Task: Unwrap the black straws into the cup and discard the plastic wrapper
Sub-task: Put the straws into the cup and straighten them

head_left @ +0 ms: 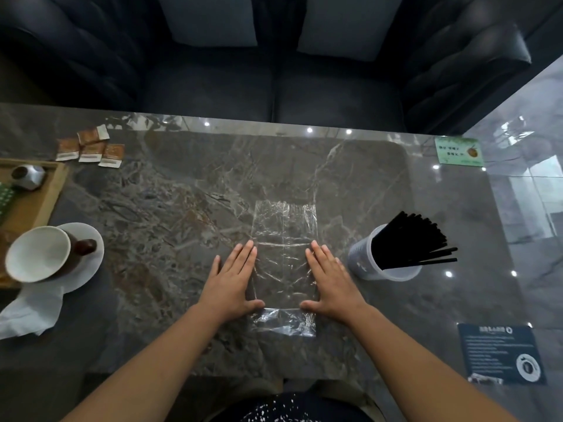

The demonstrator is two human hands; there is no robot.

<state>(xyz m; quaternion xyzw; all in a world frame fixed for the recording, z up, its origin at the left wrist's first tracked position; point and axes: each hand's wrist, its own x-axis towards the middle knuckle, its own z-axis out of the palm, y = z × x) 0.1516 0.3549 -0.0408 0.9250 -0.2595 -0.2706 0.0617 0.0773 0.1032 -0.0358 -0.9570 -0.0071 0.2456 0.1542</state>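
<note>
A: Where is the wrapper point(285, 263) lying?
B: Flat on the bench point(152, 223); the left hand point(233, 281) and right hand point(330, 283) are pressing its sides, fingers straight.
A: The straws point(411, 242)?
B: Standing in the cup point(359, 260), rightward.

Dark tufted sofa point(274, 86) along the far side, two pale grey cushions point(210, 19) on it, polished grey-brown marble table point(182, 193) — pinpoint light glints point(309, 129) on top, glossy grey tiled floor point(533, 193) at right.

Straws point(411, 242) in cup point(361, 258); wrapper point(283, 236) flat, seemingly empty
</note>
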